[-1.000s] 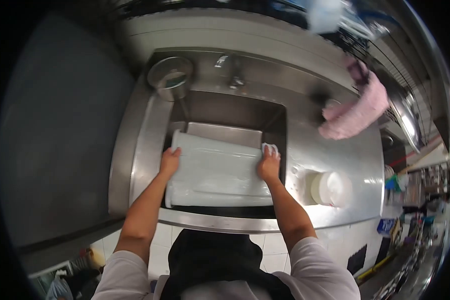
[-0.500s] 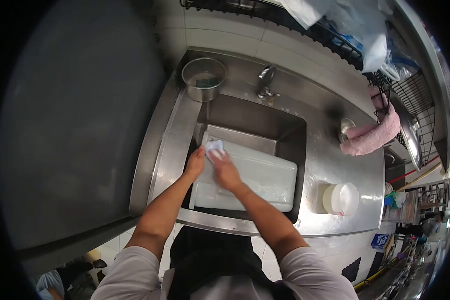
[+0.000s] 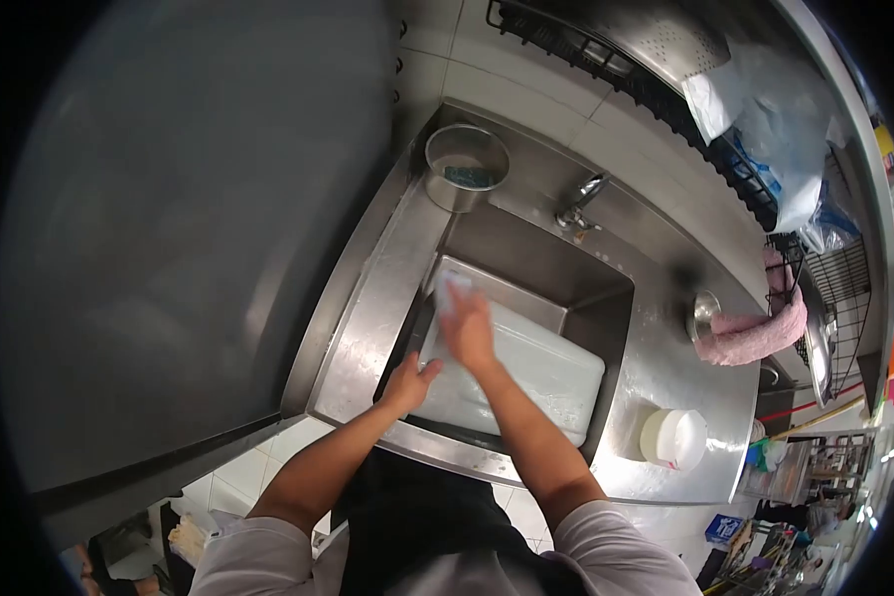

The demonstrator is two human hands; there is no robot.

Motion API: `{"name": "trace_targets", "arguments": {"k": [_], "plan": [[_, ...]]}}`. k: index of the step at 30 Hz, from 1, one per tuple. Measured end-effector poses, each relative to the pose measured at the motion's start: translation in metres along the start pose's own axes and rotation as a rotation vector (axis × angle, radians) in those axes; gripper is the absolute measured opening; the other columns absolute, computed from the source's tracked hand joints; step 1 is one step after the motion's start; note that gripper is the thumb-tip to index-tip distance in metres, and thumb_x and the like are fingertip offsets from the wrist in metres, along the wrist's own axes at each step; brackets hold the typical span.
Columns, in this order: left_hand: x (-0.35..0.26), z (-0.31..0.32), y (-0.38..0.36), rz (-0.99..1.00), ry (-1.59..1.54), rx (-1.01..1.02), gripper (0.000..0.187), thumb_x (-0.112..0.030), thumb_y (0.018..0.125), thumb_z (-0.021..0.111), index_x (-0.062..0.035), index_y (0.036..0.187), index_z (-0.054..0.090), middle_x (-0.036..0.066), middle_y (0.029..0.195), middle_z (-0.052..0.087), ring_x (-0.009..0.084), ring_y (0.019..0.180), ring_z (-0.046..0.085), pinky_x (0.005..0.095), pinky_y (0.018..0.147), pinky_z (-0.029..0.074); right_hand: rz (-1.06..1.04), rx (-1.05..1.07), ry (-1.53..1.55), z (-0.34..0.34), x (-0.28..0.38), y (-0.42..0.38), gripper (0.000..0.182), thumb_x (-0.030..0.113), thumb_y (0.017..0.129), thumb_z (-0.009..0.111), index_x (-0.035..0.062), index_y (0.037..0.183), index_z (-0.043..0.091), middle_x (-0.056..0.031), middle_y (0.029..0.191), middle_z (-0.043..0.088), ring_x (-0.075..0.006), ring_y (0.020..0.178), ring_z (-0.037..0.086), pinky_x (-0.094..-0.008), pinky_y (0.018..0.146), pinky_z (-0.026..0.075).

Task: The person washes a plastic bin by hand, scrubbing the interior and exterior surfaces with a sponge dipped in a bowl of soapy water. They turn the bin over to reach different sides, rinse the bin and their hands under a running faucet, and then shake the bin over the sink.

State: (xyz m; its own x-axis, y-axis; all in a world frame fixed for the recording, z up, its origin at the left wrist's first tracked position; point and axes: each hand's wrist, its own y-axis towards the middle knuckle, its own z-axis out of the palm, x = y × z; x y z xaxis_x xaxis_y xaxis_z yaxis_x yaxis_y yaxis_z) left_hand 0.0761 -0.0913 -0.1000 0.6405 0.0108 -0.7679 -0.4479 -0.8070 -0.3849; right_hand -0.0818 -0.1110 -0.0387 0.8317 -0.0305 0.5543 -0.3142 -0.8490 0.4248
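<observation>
A large white plastic tub [image 3: 536, 372] lies in the steel sink [image 3: 526, 248], its smooth wet surface facing up and its rim on the left. My left hand [image 3: 408, 385] grips that rim at the near left, thumb over the top and the other fingers partly hidden. Near the tub's far left corner, my right hand [image 3: 469, 326] presses a white cloth [image 3: 451, 282] against the plastic. Motion blurs its fingers, and the cloth shows just beyond them.
Behind the sink stand a faucet [image 3: 578, 204] and a round metal pot [image 3: 457, 194] with something dark green inside. A white round container [image 3: 673, 439] sits on the right counter. A pink towel [image 3: 755, 340] hangs by a wire rack. A dark grey panel [image 3: 189, 219] rises on the left.
My right hand has moved the cloth to the tub's far left corner. My left hand has slid nearer along the rim. The camera view has turned, shifting the scene rightward.
</observation>
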Motion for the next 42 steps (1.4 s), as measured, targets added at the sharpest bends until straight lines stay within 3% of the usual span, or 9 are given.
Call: {"name": "trace_targets", "arguments": {"k": [2, 9, 11, 16, 25, 28, 32, 36, 42], "plan": [[0.003, -0.002, 0.001, 0.014, 0.011, -0.038, 0.07, -0.048, 0.089, 0.052, 0.0096, 0.127, 0.041, 0.033, 0.116, 0.054, 0.045, 0.109, 0.053, 0.0463, 0.093, 0.042, -0.085, 0.241, -0.109, 0.011, 0.011, -0.016, 0.052, 0.007, 0.075, 0.06, 0.0071, 0.127, 0.053, -0.0277, 0.113, 0.054, -0.0384, 0.112, 0.046, -0.0476, 0.095, 0.039], [-0.006, -0.01, 0.0, 0.034, -0.021, -0.048, 0.072, -0.053, 0.087, 0.052, 0.0102, 0.122, 0.045, 0.033, 0.109, 0.056, 0.0452, 0.105, 0.054, 0.0466, 0.089, 0.044, -0.027, 0.373, -0.281, 0.041, -0.023, 0.052, 0.037, 0.008, 0.075, 0.057, 0.0037, 0.111, 0.062, -0.026, 0.105, 0.057, -0.0381, 0.104, 0.05, -0.0491, 0.091, 0.038], [-0.01, -0.011, -0.005, 0.083, -0.063, -0.078, 0.059, -0.046, 0.088, 0.054, 0.0058, 0.117, 0.048, 0.033, 0.098, 0.059, 0.0464, 0.096, 0.057, 0.0488, 0.081, 0.046, -0.243, 0.192, -0.308, 0.044, -0.023, 0.016, 0.038, 0.009, 0.073, 0.057, 0.0036, 0.11, 0.062, -0.0252, 0.101, 0.057, -0.0384, 0.102, 0.051, -0.0496, 0.089, 0.038], [-0.003, -0.008, -0.011, 0.139, -0.113, -0.176, 0.04, -0.026, 0.085, 0.055, -0.0022, 0.117, 0.048, 0.029, 0.086, 0.061, 0.0463, 0.082, 0.06, 0.0511, 0.072, 0.047, 0.03, 0.419, 0.158, 0.001, 0.017, -0.07, 0.042, 0.0, 0.068, 0.056, 0.0044, 0.109, 0.06, -0.0236, 0.104, 0.057, -0.0407, 0.102, 0.05, -0.0476, 0.094, 0.037], [-0.02, -0.011, -0.012, 0.166, 0.056, -0.213, 0.041, -0.033, 0.09, 0.05, 0.0001, 0.115, 0.048, 0.029, 0.086, 0.062, 0.0466, 0.081, 0.06, 0.0528, 0.072, 0.047, 0.171, 0.148, -0.431, -0.064, -0.121, -0.124, 0.054, 0.001, 0.071, 0.049, 0.0034, 0.125, 0.049, -0.0256, 0.111, 0.051, -0.0409, 0.101, 0.048, -0.0481, 0.089, 0.038], [-0.027, -0.011, -0.008, 0.12, 0.142, -0.181, 0.038, -0.033, 0.09, 0.05, 0.0002, 0.109, 0.047, 0.03, 0.084, 0.061, 0.0479, 0.081, 0.059, 0.0541, 0.072, 0.046, 0.486, 0.176, -0.432, -0.116, -0.149, -0.13, 0.05, 0.001, 0.074, 0.048, 0.0056, 0.124, 0.053, -0.0301, 0.125, 0.044, -0.0456, 0.113, 0.042, -0.0492, 0.099, 0.035], [-0.028, -0.01, -0.002, 0.071, 0.222, -0.141, 0.037, -0.035, 0.091, 0.048, 0.0007, 0.101, 0.046, 0.031, 0.084, 0.061, 0.0484, 0.081, 0.058, 0.0541, 0.072, 0.046, 0.346, 0.097, -0.336, -0.063, -0.123, -0.131, 0.054, -0.003, 0.073, 0.045, 0.0016, 0.126, 0.05, -0.0278, 0.139, 0.034, -0.0463, 0.132, 0.026, -0.0506, 0.11, 0.023], [0.002, 0.002, 0.026, 0.146, 0.27, -0.239, 0.048, -0.038, 0.094, 0.043, 0.006, 0.111, 0.049, 0.03, 0.095, 0.061, 0.0455, 0.092, 0.058, 0.0501, 0.082, 0.045, 0.197, 0.194, -0.166, -0.019, -0.03, -0.114, 0.048, 0.001, 0.078, 0.045, -0.0005, 0.125, 0.047, -0.0261, 0.134, 0.041, -0.0447, 0.128, 0.033, -0.05, 0.109, 0.026], [-0.022, -0.007, 0.022, 0.127, 0.191, -0.177, 0.045, -0.036, 0.094, 0.045, 0.0059, 0.11, 0.05, 0.031, 0.098, 0.06, 0.0469, 0.094, 0.057, 0.0493, 0.082, 0.045, 0.349, 0.295, -0.372, -0.114, -0.119, -0.198, 0.054, 0.004, 0.085, 0.041, 0.0024, 0.139, 0.031, -0.0243, 0.141, 0.034, -0.0432, 0.131, 0.03, -0.0462, 0.108, 0.03]]}}
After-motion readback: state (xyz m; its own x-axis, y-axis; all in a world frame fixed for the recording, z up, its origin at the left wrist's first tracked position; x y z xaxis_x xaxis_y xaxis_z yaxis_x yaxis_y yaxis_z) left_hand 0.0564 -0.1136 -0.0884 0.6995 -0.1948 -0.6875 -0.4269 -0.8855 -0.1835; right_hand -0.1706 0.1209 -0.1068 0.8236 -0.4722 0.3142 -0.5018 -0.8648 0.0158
